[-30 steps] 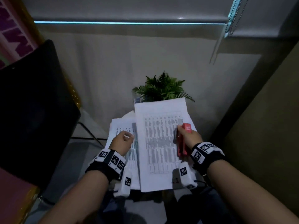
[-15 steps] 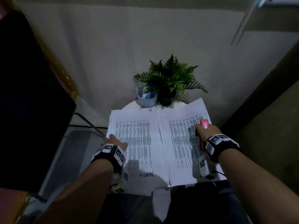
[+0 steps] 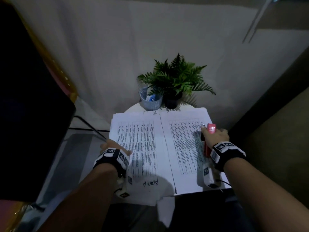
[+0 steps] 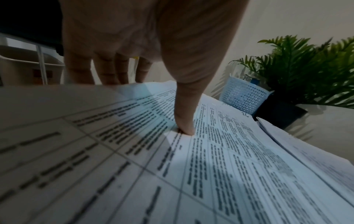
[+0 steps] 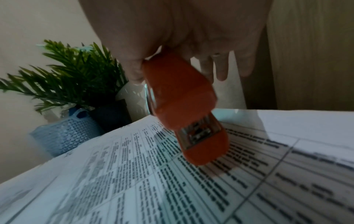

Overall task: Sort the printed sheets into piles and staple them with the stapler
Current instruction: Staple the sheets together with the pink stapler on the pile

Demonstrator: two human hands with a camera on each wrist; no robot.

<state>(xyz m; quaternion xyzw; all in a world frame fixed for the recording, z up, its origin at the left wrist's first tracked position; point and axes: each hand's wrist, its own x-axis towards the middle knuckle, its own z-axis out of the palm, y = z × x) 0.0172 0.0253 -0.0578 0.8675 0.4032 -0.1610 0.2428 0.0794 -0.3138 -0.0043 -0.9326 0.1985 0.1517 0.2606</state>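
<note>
Two piles of printed sheets lie side by side on a small round white table (image 3: 133,108): a left pile (image 3: 142,141) and a right pile (image 3: 182,148). My left hand (image 3: 115,149) pinches the left pile at its left edge. Its thumb (image 4: 184,125) presses on top of the sheets (image 4: 220,166) and the fingers (image 4: 107,72) drop behind the edge. My right hand (image 3: 214,135) grips a red stapler (image 3: 211,128) above the right pile's right side. In the right wrist view the stapler (image 5: 180,103) points down at the sheet (image 5: 153,189), just above it.
A fern in a dark pot (image 3: 173,81) and a pale blue mesh basket (image 3: 151,102) stand at the table's back edge. A black chair (image 3: 30,114) fills the left. A dark wall panel (image 3: 275,114) rises on the right. More paper (image 3: 164,211) hangs over the near edge.
The sheaf held up in the middle now lies flat as the right pile. My left hand moved to the left pile's outer edge. The stapler hand shifted right.
</note>
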